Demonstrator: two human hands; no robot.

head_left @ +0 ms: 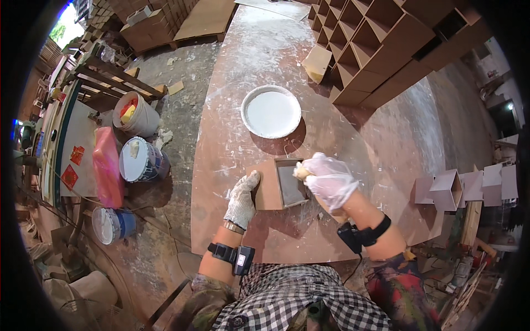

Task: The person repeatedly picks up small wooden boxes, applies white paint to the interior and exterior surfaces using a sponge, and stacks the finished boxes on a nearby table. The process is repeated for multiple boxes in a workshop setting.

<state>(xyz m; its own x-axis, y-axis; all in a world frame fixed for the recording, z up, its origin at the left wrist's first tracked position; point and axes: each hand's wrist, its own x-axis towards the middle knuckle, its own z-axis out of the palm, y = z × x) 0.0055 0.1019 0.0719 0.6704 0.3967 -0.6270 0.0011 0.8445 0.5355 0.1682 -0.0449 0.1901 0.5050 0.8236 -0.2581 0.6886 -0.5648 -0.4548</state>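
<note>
A small open brown box (279, 185) lies on the brown worktable (243, 231), its inside coated grey. My left hand (242, 199), in a knitted work glove, presses against the box's left side. My right hand (330, 179), in a thin clear glove, grips a brush handle (302, 173) at the box's right rim, above the opening. The bristles are hidden by the hand and the box. A white round basin of pale paint (271, 111) stands just beyond the box.
Stacked brown cube shelves (381, 47) fill the table's far right. A small wood block (317, 63) lies next to them. Several paint buckets (141, 160) and a pink bag (107, 172) stand on the floor at left. Finished small boxes (447, 188) sit at right.
</note>
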